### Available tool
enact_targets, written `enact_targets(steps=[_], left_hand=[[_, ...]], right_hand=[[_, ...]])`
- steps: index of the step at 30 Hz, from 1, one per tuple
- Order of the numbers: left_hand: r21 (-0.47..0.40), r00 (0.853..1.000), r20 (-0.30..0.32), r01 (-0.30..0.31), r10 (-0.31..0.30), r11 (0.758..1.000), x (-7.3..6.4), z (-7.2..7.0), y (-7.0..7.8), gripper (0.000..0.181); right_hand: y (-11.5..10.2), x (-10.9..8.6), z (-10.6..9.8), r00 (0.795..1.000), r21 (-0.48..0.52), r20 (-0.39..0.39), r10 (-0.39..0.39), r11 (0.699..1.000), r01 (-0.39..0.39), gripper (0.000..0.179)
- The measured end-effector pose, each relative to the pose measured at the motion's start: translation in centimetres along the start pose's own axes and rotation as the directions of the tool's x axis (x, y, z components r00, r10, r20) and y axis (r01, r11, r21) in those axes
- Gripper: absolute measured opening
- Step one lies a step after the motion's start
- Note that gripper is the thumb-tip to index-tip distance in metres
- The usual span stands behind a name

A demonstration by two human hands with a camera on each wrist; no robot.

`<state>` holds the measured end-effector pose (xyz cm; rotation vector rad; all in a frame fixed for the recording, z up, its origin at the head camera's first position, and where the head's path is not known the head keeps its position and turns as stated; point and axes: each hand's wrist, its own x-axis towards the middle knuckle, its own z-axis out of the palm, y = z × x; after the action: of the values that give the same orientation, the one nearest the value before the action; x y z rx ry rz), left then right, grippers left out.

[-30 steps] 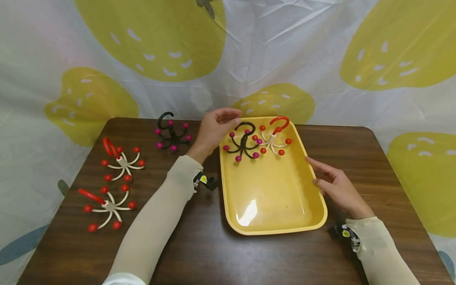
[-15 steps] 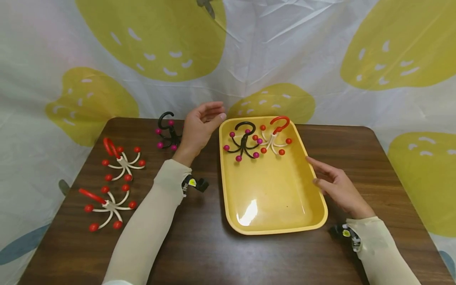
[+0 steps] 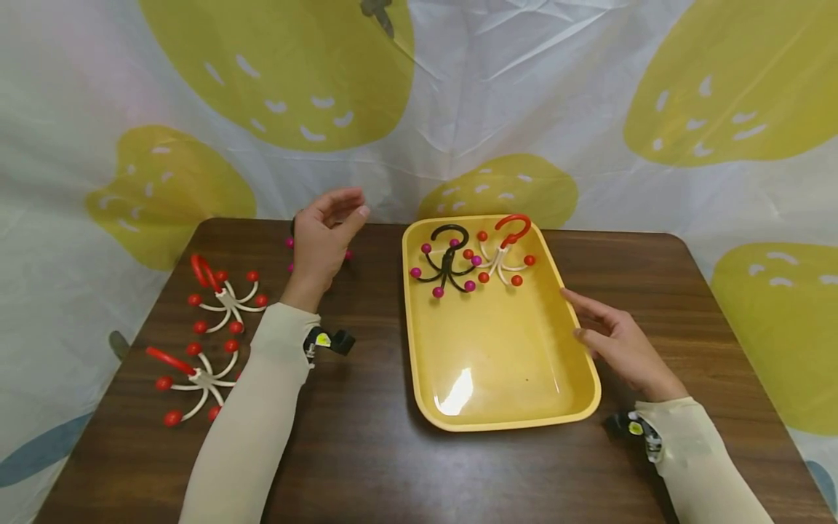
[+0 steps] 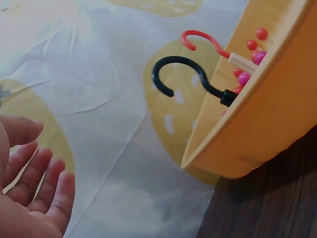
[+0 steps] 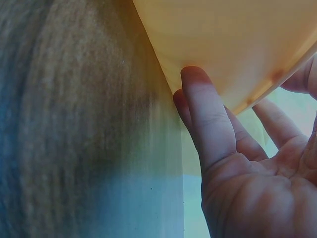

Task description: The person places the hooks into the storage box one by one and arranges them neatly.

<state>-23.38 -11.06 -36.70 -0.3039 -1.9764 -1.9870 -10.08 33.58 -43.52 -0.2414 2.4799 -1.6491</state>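
My left hand, fingers loosely bent and holding nothing, is above the table's back left. It covers most of a black hook hanger with pink ball tips. My right hand's fingertips touch the outer right side of a yellow tray. In the right wrist view, straight fingers lie against the tray's wall. Inside the tray's far end sit a black hanger with pink balls and a white one with a red hook and red balls. Both hooks rise past the rim in the left wrist view.
Two more white hangers with red hooks stand at the table's left: one farther back, one nearer, partly behind my left sleeve. A fruit-print cloth hangs along the back edge of the wooden table.
My left hand has moved left from the tray's back left corner to over the black hanger on the table. My right hand and the tray have stayed put.
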Motion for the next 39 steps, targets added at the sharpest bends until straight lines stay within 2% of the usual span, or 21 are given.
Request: enact_targets(steps=[10, 15, 21, 29, 35, 39], left_hand=[[-0.007, 0.994, -0.106, -0.036, 0.036, 0.999, -0.4, -1.9, 0.7, 0.033], [-0.036, 0.988, -0.151, -0.037, 0.031, 0.999, -0.6, -3.1, 0.9, 0.033], [-0.07, 0.976, -0.217, -0.027, 0.011, 0.997, -0.7, -4.5, 0.6, 0.03], [-0.048, 0.96, -0.28, -0.018, 0.004, 0.999, -0.5, -5.8, 0.2, 0.029], [-0.051, 0.948, -0.317, 0.025, -0.04, 0.998, -0.1, -6.5, -0.8, 0.027], [-0.012, 0.943, -0.325, 0.066, -0.066, 0.998, 0.2, -7.0, -2.2, 0.026]], right_hand=[[0.0, 0.0, 0.0, 1.0, 0.011, 0.001, 0.002, 1.0, -0.002, 0.061], [0.1, -0.1, 0.1, 1.0, -0.009, -0.011, 0.003, 1.0, -0.003, 0.06], [0.1, -0.1, 0.1, 1.0, -0.011, -0.01, -0.005, 1.0, 0.005, 0.06], [0.0, 0.0, 0.0, 1.0, -0.006, -0.005, -0.01, 1.0, 0.01, 0.059], [0.1, -0.1, -0.1, 1.0, -0.007, -0.008, -0.018, 1.0, 0.018, 0.059], [0.2, 0.0, -0.1, 1.0, -0.006, -0.007, -0.021, 1.0, 0.021, 0.059]])
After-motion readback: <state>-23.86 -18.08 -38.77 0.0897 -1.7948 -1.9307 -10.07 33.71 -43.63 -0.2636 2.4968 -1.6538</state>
